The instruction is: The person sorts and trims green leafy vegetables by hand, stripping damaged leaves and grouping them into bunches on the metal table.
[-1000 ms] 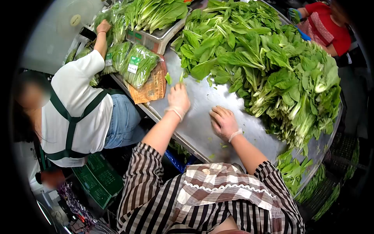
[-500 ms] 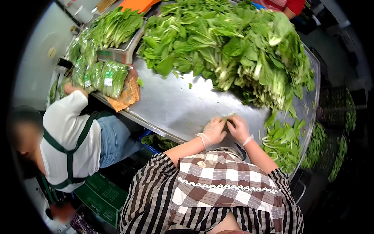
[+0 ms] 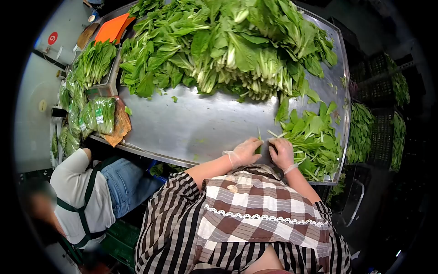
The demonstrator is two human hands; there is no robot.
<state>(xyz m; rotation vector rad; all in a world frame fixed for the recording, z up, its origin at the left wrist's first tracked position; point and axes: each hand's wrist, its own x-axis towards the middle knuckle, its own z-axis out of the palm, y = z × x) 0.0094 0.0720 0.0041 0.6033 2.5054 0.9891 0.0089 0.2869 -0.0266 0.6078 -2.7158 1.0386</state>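
Over the near edge of the metal table (image 3: 182, 121), both hands wear thin clear gloves. My left hand (image 3: 247, 152) has its fingers closed on a small green leaf stem (image 3: 259, 140) that sticks up past the fingertips. A short gap to the right, my right hand (image 3: 281, 153) is closed, fingers curled, beside a pale stalk (image 3: 275, 134); what lies inside its fingers is too small to tell. Just right of it is a loose pile of green leaves (image 3: 315, 141). A large heap of leafy greens (image 3: 228, 50) covers the table beyond the hands, stalk ends facing me.
At the left stand a scale (image 3: 107, 86) with greens on it, bagged greens (image 3: 105, 116), brown paper (image 3: 121, 125) and an orange sheet (image 3: 112, 28). A person (image 3: 86, 201) in a white top is at the lower left. Crates of greens (image 3: 360, 132) stand at the right.
The view has turned, so the table and heap appear further left. My hands have moved apart, and my right hand is now nearer the loose leaf pile.
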